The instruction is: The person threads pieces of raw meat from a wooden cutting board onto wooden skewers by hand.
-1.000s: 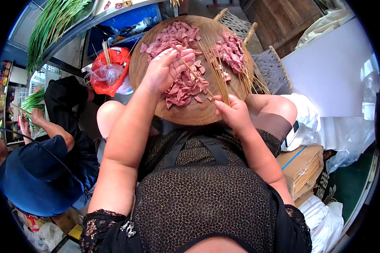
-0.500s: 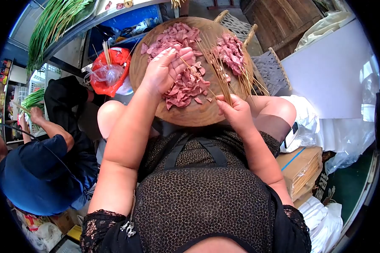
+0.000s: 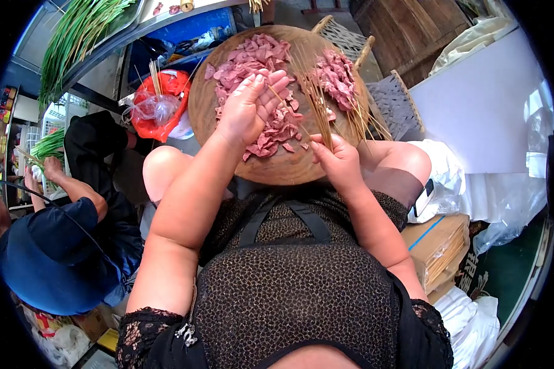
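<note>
Sliced pink meat (image 3: 252, 58) lies in a heap on a round wooden board (image 3: 283, 175) over my lap. My left hand (image 3: 249, 107) is palm up above the heap, fingers extended, with a thin stick's tip near its fingers; whether it pinches a slice is too small to tell. In my right hand (image 3: 335, 160) is a bundle of thin wooden skewers (image 3: 319, 114), with one skewer slanting toward my left hand. Right of the bundle sits a second pile of meat (image 3: 337, 80), with skewers (image 3: 369, 123) sticking out of it toward the board's edge.
A co-worker in dark blue (image 3: 55, 258) sits at the left, hands near green stalks (image 3: 49, 144). A red bag with sticks (image 3: 160, 104) stands left of the board. Woven stools (image 3: 397, 104) are behind it, and a cardboard stack (image 3: 440, 246) is at the right.
My left hand has moved slightly right, toward the skewer bundle. My right hand has shifted a little, and the bundle it holds stands a bit more upright.
</note>
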Demonstrator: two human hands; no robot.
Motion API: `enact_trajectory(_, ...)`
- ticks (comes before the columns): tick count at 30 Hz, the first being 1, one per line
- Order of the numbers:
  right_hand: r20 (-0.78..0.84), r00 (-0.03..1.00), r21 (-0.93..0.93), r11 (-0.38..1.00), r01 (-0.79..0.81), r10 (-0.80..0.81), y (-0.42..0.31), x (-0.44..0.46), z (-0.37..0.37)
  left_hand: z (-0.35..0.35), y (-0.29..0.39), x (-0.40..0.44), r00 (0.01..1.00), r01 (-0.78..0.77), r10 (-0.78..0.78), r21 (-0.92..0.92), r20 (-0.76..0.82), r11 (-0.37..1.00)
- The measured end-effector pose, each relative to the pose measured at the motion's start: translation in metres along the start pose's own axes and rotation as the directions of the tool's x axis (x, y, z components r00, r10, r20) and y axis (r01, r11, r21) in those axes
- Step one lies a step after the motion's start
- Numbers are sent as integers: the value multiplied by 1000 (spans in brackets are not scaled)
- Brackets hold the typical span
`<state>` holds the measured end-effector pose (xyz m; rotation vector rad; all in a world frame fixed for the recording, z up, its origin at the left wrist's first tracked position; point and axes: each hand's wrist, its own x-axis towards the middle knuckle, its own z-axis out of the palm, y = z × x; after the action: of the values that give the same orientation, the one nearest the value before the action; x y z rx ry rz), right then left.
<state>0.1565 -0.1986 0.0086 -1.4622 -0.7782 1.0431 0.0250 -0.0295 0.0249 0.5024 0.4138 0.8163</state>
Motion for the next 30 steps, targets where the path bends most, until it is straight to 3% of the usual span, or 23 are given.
enact_trajectory(9, 3, 1000, -39, 999, -17, 17, -6, -4, -3, -7, 16, 8, 998, 43, -50, 213, 25, 976)
enact_trajectory(14, 19, 1000, -13, 1000, 10, -10, -3, -1, -5, -3, 11, 5, 999, 47, -50, 176, 11, 983)
enact_trajectory(22, 54, 996, 99, 992, -73, 68, -3, 6, 6, 4, 12, 5, 999, 36, -36, 145, -6, 989)
enact_trajectory(25, 126, 970, 164, 960, -225, 206, -12, 7, 4, 1, 12, 5, 997, 68, -73, 130, 31, 989)
enact_trajectory(30, 101, 979, 258, 945, -199, 178, -9, 11, 11, 5, 3, 1, 976, 186, -205, 200, 74, 962)
